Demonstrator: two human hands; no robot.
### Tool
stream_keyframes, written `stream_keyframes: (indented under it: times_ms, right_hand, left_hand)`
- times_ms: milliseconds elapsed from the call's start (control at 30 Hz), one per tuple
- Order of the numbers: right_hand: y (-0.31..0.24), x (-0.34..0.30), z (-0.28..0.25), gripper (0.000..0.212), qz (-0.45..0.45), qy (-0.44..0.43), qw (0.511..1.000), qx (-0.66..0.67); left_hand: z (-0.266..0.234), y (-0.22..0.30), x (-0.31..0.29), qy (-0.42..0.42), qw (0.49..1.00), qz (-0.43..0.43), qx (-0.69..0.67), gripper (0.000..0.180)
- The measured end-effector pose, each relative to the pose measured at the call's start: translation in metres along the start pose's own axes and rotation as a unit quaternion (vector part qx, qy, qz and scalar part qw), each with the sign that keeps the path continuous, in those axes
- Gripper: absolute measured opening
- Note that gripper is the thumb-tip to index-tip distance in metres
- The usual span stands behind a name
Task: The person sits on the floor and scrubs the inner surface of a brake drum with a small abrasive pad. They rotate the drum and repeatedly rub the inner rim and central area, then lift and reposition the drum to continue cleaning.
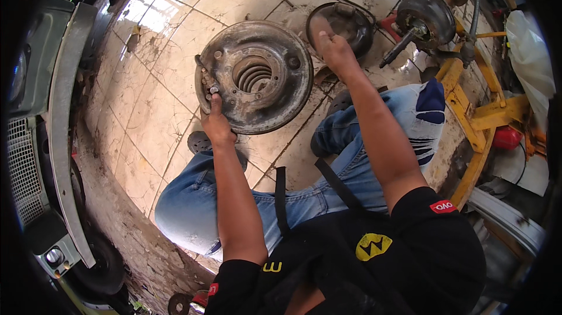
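Note:
My left hand grips the lower left rim of a large round brake backing plate, worn and greasy. Its thumb lies over the face, just below a bolt head on a small fitting; the other fingers are mostly hidden beneath the rim. Through the plate's centre hole a coil spring shows. My right hand is raised to the right of the plate, in front of a smaller dark round metal part. Its fingers are smeared by motion, so I cannot tell whether they hold anything.
Stained tiles cover the floor. At the upper right, a greasy hub assembly with a protruding shaft sits near a yellow metal stand. A vehicle's front with a metal bumper lines the left side. My knees flank the plate's near side.

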State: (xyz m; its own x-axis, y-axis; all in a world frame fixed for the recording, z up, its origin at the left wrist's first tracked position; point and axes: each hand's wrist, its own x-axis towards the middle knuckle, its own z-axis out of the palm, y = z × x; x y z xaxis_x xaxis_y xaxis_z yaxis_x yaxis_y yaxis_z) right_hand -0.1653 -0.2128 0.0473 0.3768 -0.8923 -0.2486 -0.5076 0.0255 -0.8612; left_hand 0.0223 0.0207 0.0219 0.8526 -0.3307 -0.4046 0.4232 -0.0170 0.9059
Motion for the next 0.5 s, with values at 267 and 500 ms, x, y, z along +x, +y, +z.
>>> stream_keyframes:
  times_ms: [267, 500]
  right_hand:
    - [-0.022, -0.02, 0.009, 0.051, -0.145, -0.07, 0.979, -0.122]
    - [-0.004, -0.012, 0.044, 0.043, -0.151, 0.019, 0.988, 0.023]
  left_hand:
    - [-0.008, 0.002, 0.001, -0.015, 0.999, 0.003, -0.028, 0.057]
    - [-0.002, 0.006, -0.002, -0.008, 0.999, -0.023, -0.032, 0.058]
